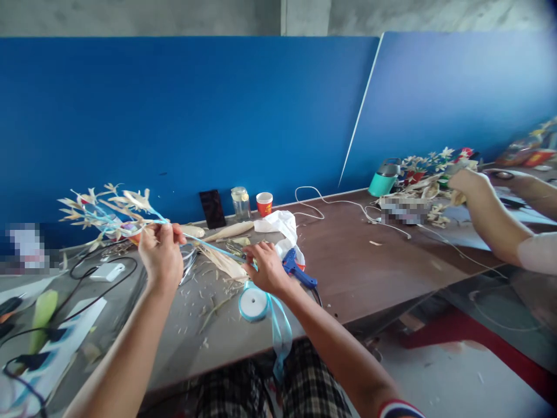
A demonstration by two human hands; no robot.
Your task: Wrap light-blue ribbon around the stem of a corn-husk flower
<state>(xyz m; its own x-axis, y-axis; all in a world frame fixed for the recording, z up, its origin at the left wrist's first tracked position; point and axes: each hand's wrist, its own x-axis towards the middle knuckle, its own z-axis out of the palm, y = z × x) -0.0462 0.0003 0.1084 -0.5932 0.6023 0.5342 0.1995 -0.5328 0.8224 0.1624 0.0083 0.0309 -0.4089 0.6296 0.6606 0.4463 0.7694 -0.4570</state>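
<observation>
A spray of pale dried flowers (136,201) on light-blue wrapped stems points up and left, its stem pinched in my left hand (162,255). From there the thin blue stem (209,245) runs right and slightly down to my right hand (266,266), whose fingers are closed on its lower end. Just below my right hand a roll of light-blue ribbon (253,303) lies on the table near the front edge. A loose length of ribbon (282,331) hangs from it over the edge, above my lap.
A blue glue gun (300,270) and white cloth (278,225) lie right of my right hand. Behind stand a phone (212,209), a jar (241,204) and a red cup (264,204). Cables and a power strip (52,354) are left. Another person's arm (496,212) reaches in right.
</observation>
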